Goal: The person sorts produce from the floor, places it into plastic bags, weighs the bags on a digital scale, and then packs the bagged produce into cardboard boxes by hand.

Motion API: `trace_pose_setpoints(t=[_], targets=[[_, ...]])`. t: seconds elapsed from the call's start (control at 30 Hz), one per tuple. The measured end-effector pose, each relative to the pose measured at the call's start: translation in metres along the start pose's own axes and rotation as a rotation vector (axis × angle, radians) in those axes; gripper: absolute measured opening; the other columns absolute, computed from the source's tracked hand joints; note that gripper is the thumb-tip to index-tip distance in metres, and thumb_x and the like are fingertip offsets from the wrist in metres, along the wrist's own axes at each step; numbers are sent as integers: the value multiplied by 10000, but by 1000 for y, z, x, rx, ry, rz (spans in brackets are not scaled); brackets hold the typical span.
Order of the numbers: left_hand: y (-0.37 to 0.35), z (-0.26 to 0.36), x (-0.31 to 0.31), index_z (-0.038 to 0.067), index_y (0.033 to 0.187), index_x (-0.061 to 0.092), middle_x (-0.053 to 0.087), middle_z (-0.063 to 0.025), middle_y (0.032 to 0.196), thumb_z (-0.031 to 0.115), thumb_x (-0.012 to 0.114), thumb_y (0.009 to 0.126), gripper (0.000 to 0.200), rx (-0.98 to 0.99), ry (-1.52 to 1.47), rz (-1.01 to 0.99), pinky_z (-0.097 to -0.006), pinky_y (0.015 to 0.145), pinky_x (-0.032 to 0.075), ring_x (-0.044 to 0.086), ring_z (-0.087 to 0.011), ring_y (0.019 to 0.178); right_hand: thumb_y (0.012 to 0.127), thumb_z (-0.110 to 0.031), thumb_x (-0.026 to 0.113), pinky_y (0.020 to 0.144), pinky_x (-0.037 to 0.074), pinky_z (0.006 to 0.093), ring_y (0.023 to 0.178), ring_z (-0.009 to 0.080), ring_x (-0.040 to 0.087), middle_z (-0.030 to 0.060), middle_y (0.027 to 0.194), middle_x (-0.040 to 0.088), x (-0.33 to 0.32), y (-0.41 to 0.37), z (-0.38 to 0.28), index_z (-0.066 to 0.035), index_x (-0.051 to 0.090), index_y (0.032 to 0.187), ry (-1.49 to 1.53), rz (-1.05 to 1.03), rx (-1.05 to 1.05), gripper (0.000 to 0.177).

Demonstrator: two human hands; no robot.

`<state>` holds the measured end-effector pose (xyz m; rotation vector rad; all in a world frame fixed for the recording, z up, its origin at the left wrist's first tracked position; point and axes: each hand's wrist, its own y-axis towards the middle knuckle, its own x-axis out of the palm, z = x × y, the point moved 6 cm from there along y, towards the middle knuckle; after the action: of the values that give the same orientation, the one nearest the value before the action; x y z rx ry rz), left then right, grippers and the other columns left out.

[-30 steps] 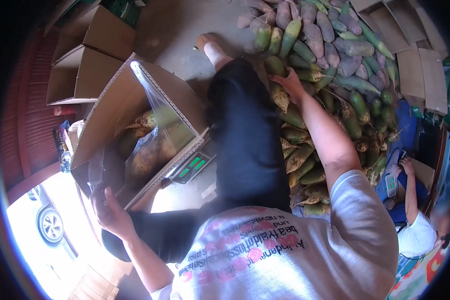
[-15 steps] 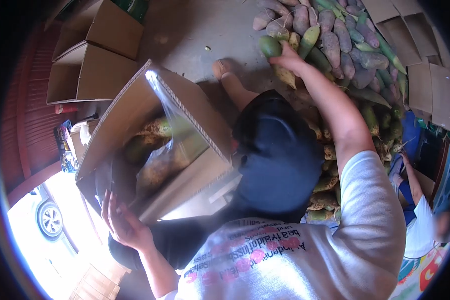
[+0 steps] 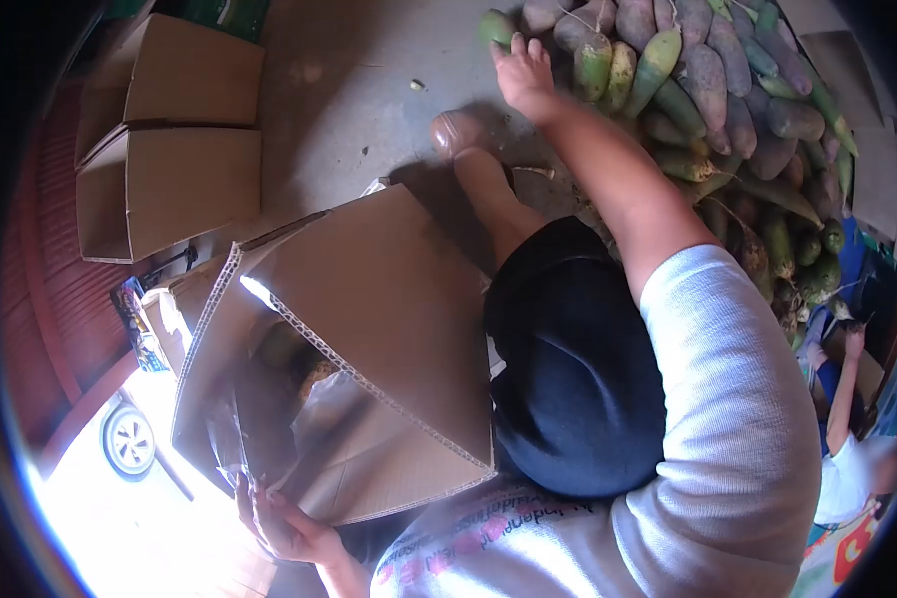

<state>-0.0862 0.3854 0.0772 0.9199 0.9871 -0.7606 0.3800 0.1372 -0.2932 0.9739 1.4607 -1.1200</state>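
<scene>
Right hand (image 3: 525,75) extended to near edge of veg pile (image 3: 708,90) on concrete floor (image 3: 359,90); grip open, fingers spread, tips just beside a green root (image 3: 497,25) at pile's left end. Contact w/ that root cannot be confirmed, as frame top cuts it off. Left hand (image 3: 281,523) sits at lower rim of cardboard box (image 3: 389,299), low in frame; fingers reach up to edge of clear plastic liner (image 3: 304,419). Glare from bright ground washes out that area, so cannot tell whether grip is closed on liner or only resting against it. Box is tilted, opening facing lower left; a large flap covers most of interior. Contents mostly hidden: one or two roots (image 3: 314,377) show dimly through liner, count not determinable. Person's black-clad leg (image 3: 568,379) hides ground betw. box and pile; foot (image 3: 458,130) shows beyond it, near the right hand. Pale sleeve (image 3: 728,399) blocks lower part of pile. Two further boxes (image 3: 169,149) upper left, well apart from the hands; interiors not visible. Car wheel (image 3: 130,441) at left edge, partly overexposed. Second person (image 3: 852,458) at far right, cut off by lens rim; what their raised hand holds is not legible. Flattened cardboard (image 3: 877,169) beyond pile, distorted by lens.
</scene>
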Motion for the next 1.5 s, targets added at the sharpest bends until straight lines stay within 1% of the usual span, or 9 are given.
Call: trace_pose_setpoints(t=[0.13,0.33,0.47,0.67,0.77,0.97,1.17,1.37,1.5], targets=[[-3,0,-2,2,1140,533,519,-220,1193,6,412,920,251,42,-77,49,-371,813,493,542,-339,1082,838,-150,466,1053,279,481,1315,390,270,184,1434,295,-8,-60,30,-219,424,1340,-75,150,-175,508],[-5,1,0,-49,1061,596,552,-179,1168,57,506,907,207,167,-116,99,-368,866,482,525,-289,1126,871,-87,568,920,441,394,1065,304,549,150,1187,542,-118,-263,135,-63,496,1253,188,152,-280,390],[-1,8,-7,-5,1075,626,562,-146,1162,77,529,898,218,287,66,162,-363,853,502,526,-265,1127,789,-149,654,865,415,409,985,331,501,147,1004,568,-88,-424,263,-6,628,941,259,165,6,211],[-4,12,-9,4,1027,637,587,-126,1118,107,543,893,193,362,58,234,-312,798,529,581,-259,1023,782,-271,655,898,403,424,1102,341,468,200,1112,546,-36,-629,318,-46,626,975,545,-138,903,297],[-5,11,-8,13,1050,637,601,-130,1094,108,547,890,206,311,-63,281,-306,785,534,587,-254,1015,747,-200,650,968,359,418,1158,323,434,164,1208,499,-20,-636,268,-66,558,1127,-35,-216,236,413],[-5,6,-8,13,1016,658,611,-92,1070,89,550,882,188,340,-118,293,-321,848,516,587,-207,1028,619,-164,695,1040,278,401,1219,288,370,123,1256,448,54,-625,249,-45,451,1229,-345,-590,-216,667],[-6,-5,-8,15,1006,661,604,-87,1093,74,555,876,178,346,-100,307,-309,821,536,586,-192,1024,670,-237,683,1045,281,413,1250,311,344,183,1278,431,25,-620,218,39,357,1301,-90,-424,180,762],[-8,-2,-8,29,1020,664,596,-81,1112,79,556,877,186,287,-172,319,-288,801,546,589,-178,1011,698,-375,687,990,355,447,1171,383,417,215,1234,438,103,-658,164,102,199,1314,692,-530,1383,920],[-6,-1,-12,43,1031,666,581,-81,1147,99,542,890,196,330,-48,296,-275,787,547,593,-163,998,686,-358,697,878,458,434,1135,360,487,234,1181,494,145,-648,167,-5,251,1159,369,-386,1559,739]])
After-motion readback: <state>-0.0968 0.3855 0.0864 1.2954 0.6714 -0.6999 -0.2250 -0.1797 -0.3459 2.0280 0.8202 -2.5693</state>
